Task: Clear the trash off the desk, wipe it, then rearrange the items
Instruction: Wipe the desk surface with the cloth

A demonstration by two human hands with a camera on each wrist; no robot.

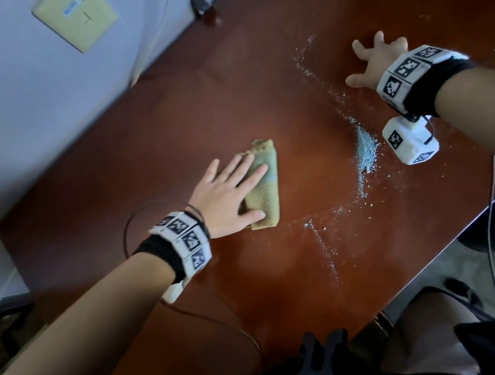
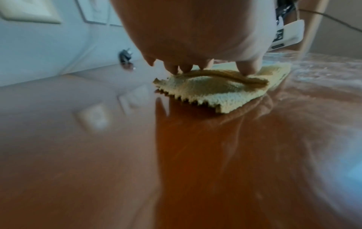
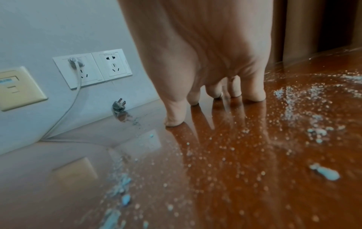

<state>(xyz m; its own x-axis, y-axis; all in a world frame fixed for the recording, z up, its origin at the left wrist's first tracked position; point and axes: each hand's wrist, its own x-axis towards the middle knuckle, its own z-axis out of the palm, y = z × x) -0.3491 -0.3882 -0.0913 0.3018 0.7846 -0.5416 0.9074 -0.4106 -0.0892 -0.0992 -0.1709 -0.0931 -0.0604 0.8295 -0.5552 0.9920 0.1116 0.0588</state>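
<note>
My left hand (image 1: 230,194) lies flat, fingers straight, pressing a folded yellow cloth (image 1: 263,184) onto the reddish-brown desk (image 1: 164,129); the left wrist view shows my fingertips (image 2: 247,68) bearing down on the cloth's top fold, its zigzag edge toward the camera. My right hand (image 1: 377,59) is spread open, holding nothing, fingertips (image 3: 254,96) planted on the bare wood well apart from the cloth. Between my hands a pale blue powder pile (image 1: 366,149) sits in a curved trail of scattered crumbs (image 1: 313,78). A loose black plug (image 1: 201,0) rests at the desk's far edge against the wall, below white wall sockets (image 3: 92,68).
</note>
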